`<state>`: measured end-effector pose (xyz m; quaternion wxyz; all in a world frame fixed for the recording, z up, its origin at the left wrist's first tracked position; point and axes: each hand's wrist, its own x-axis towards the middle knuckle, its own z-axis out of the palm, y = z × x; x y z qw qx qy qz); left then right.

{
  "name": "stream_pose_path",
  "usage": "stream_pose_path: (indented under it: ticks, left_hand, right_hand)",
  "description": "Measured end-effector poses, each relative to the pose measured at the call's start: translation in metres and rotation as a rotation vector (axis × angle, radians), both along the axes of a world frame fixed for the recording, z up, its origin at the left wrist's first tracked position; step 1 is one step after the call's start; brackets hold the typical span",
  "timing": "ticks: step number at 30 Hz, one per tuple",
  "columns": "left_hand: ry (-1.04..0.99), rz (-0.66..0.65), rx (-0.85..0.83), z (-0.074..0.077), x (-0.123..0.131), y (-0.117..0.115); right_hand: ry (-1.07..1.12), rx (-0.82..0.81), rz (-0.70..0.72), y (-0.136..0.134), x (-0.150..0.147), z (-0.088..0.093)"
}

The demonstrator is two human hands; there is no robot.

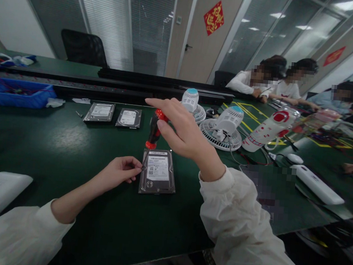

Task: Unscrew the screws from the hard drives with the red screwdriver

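Note:
A hard drive (158,172) with a white label lies flat on the green table (70,139) in front of me. My left hand (120,171) rests at its left edge, fingertips pinched against the drive's corner. My right hand (182,131) is raised above the drive and grips the top of a red-and-black screwdriver (154,132), which stands upright with its tip at the drive's upper left corner. My index finger points out to the left.
Two more hard drives (100,112) (128,118) lie farther back. Small white fans (224,128), a white and red bottle (269,130), a blue bin (16,92) and a white device (317,184) sit around. Several people sit at the far right.

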<state>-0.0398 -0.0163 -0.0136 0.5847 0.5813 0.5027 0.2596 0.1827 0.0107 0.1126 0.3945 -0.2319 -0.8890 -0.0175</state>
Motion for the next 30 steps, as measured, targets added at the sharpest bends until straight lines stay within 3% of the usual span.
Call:
stream_pose_path:
  ticks: [4, 10, 15, 22, 26, 30]
  left_hand:
    - [0.010, -0.002, 0.005, 0.002, 0.000, 0.000]
    - [0.005, -0.012, 0.009, 0.000, -0.002, 0.000]
    - [-0.007, -0.018, 0.017, -0.005, -0.004, 0.001]
    - [-0.021, -0.036, 0.036, -0.009, -0.006, 0.002]
    - [-0.032, -0.017, 0.022, -0.006, -0.004, 0.001]
    - [-0.016, 0.001, 0.014, 0.001, -0.001, -0.001]
  right_hand:
    - [0.019, -0.030, 0.037, 0.000, 0.000, 0.000]
    - [-0.055, -0.046, -0.104, -0.002, 0.004, 0.004]
    - [-0.038, -0.047, 0.005, -0.003, 0.003, 0.003]
    - [-0.007, -0.066, -0.013, -0.002, -0.001, 0.002]
    - [-0.003, -0.057, 0.087, -0.003, 0.000, 0.002]
    - [0.037, -0.079, 0.086, -0.003, -0.003, 0.001]
